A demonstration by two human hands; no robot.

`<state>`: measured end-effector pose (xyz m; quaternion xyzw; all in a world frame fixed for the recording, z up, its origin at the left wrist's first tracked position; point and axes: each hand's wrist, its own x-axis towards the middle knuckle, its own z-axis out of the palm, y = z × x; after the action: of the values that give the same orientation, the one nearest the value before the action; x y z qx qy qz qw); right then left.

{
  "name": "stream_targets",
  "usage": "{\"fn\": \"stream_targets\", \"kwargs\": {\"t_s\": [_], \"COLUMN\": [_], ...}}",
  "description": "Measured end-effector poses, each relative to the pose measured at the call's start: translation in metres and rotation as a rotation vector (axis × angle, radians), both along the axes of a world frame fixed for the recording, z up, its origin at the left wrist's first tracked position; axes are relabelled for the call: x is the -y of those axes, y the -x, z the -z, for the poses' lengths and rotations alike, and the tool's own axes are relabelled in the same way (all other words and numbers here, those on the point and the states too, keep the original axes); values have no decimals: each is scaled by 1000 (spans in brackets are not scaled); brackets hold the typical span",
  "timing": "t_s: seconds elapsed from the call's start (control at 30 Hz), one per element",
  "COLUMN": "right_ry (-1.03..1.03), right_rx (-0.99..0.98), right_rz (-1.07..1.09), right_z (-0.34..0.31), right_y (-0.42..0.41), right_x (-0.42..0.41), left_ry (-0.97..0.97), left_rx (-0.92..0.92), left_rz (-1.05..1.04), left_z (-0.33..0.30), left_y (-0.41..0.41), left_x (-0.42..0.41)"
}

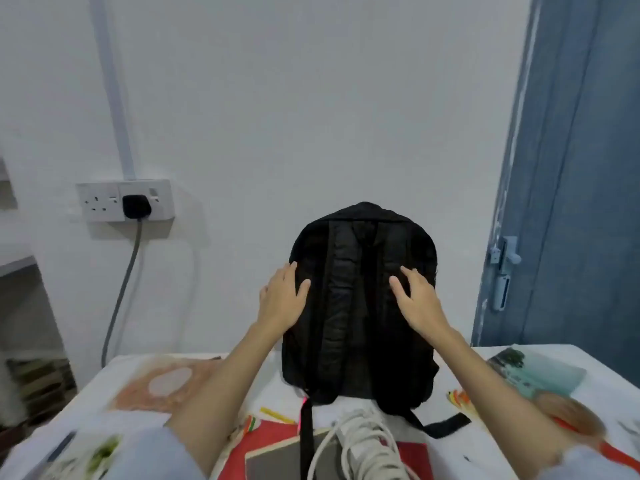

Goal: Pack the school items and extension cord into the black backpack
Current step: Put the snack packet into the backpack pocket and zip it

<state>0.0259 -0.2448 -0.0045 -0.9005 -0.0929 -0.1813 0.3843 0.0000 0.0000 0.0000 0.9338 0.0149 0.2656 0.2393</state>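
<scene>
The black backpack (pixel 360 306) stands upright on the white table (pixel 388 424), its strap side facing me. My left hand (pixel 282 301) rests flat on its left edge with fingers spread. My right hand (pixel 417 299) touches its right side, fingers curled and apart. In front of the bag lies the white extension cord (pixel 363 441), coiled on a grey notebook (pixel 277 460) and a red book (pixel 273 434). Pencils (pixel 273 414) lie near the bag's foot. The bag's opening is hidden.
An orange-patterned book (pixel 166 382) lies at the left, a teal-covered book (pixel 540 372) at the right with coloured pens (pixel 457 398) beside it. A wall socket (pixel 124 200) holds a black plug with a grey cable. A blue door (pixel 568 168) stands at the right.
</scene>
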Motion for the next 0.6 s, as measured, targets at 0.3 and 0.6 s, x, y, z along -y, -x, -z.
{"fn": "stream_targets", "kwargs": {"t_s": [0.3,0.6], "right_ry": [-404,-666], "right_rx": [-398,-763], "right_rz": [140,-55], "right_z": [35,32], "right_y": [-65,-97], "right_x": [55,67], "left_ry": [829,1227], "left_rx": [-192,-256], "left_rz": [-160,51], "left_z": [33,23], "left_y": [-46,-59], "left_x": [2,24]}}
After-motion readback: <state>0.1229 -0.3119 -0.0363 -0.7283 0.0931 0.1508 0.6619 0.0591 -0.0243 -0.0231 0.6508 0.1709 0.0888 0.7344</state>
